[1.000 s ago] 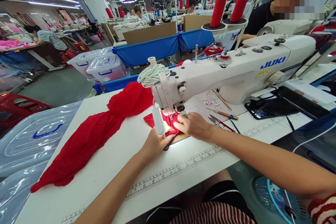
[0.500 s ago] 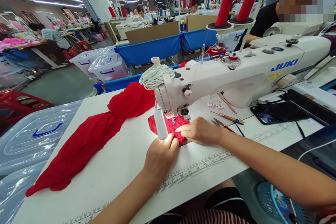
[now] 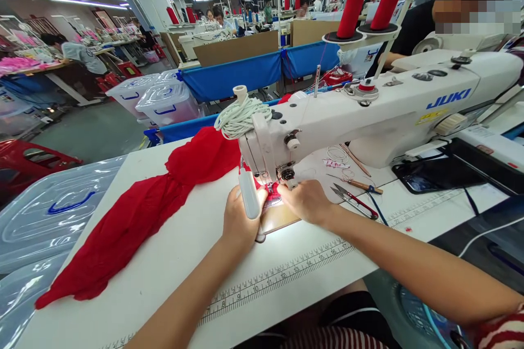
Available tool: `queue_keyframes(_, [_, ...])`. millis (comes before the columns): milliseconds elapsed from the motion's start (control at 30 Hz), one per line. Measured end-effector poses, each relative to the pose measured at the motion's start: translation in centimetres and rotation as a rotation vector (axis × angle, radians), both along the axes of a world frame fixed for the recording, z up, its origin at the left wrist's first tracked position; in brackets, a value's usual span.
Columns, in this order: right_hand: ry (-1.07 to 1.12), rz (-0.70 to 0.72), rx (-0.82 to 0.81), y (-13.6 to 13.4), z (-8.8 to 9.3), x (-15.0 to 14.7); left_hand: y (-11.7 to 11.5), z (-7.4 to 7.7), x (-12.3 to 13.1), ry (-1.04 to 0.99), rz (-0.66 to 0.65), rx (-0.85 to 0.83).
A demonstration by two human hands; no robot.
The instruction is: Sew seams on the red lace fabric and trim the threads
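A small part of a red cloth (image 3: 272, 195) shows under the presser foot of a white sewing machine (image 3: 327, 114). At its left edge is my left hand (image 3: 239, 218), fingers curled in on the cloth and partly hidden behind a white lamp (image 3: 249, 196). My right hand (image 3: 307, 202) is bent over the cloth's right side, with its fingertips pinched on it close to the needle. Bare machine plate (image 3: 280, 219) lies between the hands. A long gathered red fabric piece (image 3: 135, 223) stretches over the table to the left.
Thread snips (image 3: 355, 202) and a wooden-handled awl (image 3: 362, 185) lie right of my right hand, with a phone (image 3: 426, 174) beyond. A ruler strip (image 3: 282, 282) runs along the table's front. Red thread cones (image 3: 352, 8) stand behind the machine. A co-worker (image 3: 413, 27) sits at the far right.
Both hands have moved forward, closer to the needle. The red cloth has gone further under the machine, baring the plate in front. The snips now show fully.
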State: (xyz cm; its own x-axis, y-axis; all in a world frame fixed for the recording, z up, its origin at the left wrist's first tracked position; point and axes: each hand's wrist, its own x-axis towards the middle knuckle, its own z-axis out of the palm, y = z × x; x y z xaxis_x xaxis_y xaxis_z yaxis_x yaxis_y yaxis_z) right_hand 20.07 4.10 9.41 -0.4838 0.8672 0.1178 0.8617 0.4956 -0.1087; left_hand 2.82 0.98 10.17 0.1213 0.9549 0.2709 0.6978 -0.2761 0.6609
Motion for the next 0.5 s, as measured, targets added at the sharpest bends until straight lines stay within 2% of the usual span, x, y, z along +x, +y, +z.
queue_keyframes(200, [0.068,-0.112,0.020,0.8,-0.4,-0.4,2.0,-0.6,-1.9,0.097,-0.046,-0.007])
queue_keyframes(333, [0.088,-0.169,0.046,0.4,-0.3,-0.5,1.9,-0.5,-2.0,0.122,-0.071,-0.018])
queue_keyframes(500, [0.105,-0.234,0.075,-0.3,-0.4,-0.1,1.4,0.0,-1.9,0.171,-0.194,0.003])
